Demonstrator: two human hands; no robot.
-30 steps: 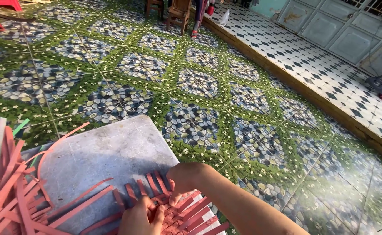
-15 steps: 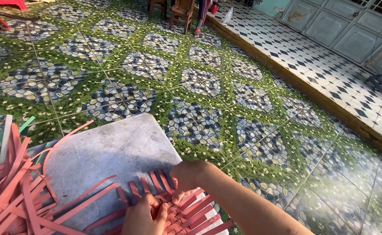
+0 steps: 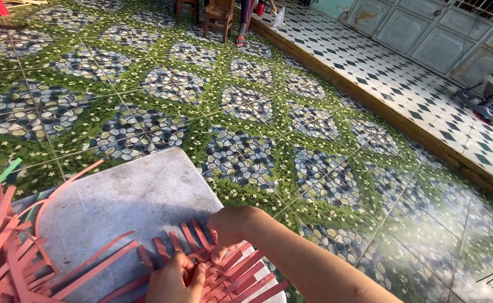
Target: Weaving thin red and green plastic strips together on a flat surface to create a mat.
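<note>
Both hands have been shifted slightly up-frame since the earlier frame, the view dropping a little. Right hand [image 3: 232, 227] is curled, fingertips pinching red strips of the woven mat [image 3: 224, 272]. Left hand [image 3: 173, 278], just beside and nearer the viewer, is pressed closed on the weave. Mat lies directly beneath both hands on the grey slab [image 3: 128, 207]; loose strip ends [image 3: 2, 247] fan away leftward.

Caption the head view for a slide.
Both hands, left hand and right hand, weave red strips on a grey board.
</note>
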